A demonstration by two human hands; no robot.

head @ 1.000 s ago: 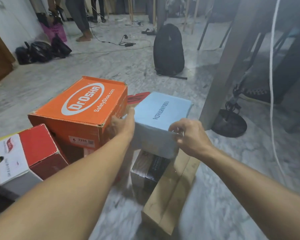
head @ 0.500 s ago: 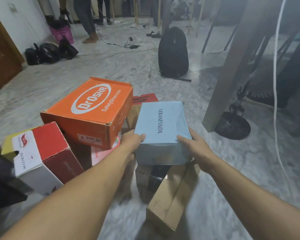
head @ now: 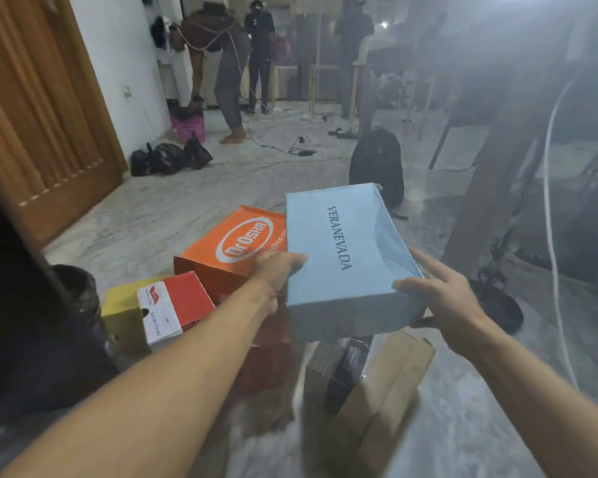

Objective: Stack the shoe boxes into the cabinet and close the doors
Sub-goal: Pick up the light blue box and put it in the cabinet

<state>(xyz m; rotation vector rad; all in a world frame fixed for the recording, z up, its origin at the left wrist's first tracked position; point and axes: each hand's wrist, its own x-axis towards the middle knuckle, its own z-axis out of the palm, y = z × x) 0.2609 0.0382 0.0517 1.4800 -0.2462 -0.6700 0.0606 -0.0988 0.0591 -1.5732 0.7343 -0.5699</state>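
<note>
Wood-panelled door [head: 38, 108] filling the upper left of the frame, slatted and brown. Below it, at the left edge, something dark and rounded — too shadowed to name. Just right of that, lower left of centre, a yellow box [head: 121, 310] on the marble floor [head: 145, 222], with a red-and-white box [head: 173, 305] touching its right side, tilted. Black bags [head: 168, 158] heaped against the white wall further back, a pink bin [head: 189, 127] behind them. Standing figures in dark clothes along the top centre, cables trailing across the floor near them.

Centre: orange box [head: 235, 246] with a white oval logo, resting on other boxes. Left hand [head: 277, 270] at the near left corner of the light blue box [head: 342, 260], thumb laid on the lid, fingers curled under and hidden — gripping it. Light blue box held in the air at frame centre, lettered VERANEVADA along the lid, overlapping the orange box's right edge in the view. Right hand [head: 442, 298] at the near right corner, thumb on the lid's edge, fingers spread along the side and underneath, clasping it.

Below the held box, lower centre, a plain brown cardboard box [head: 390, 384] on the floor with a dark box [head: 349, 367] beside it. Black backpack [head: 377, 163] upright beyond, right of centre. White cable [head: 549, 208] hanging down the right side, over a dark round stand base [head: 497, 305].
</note>
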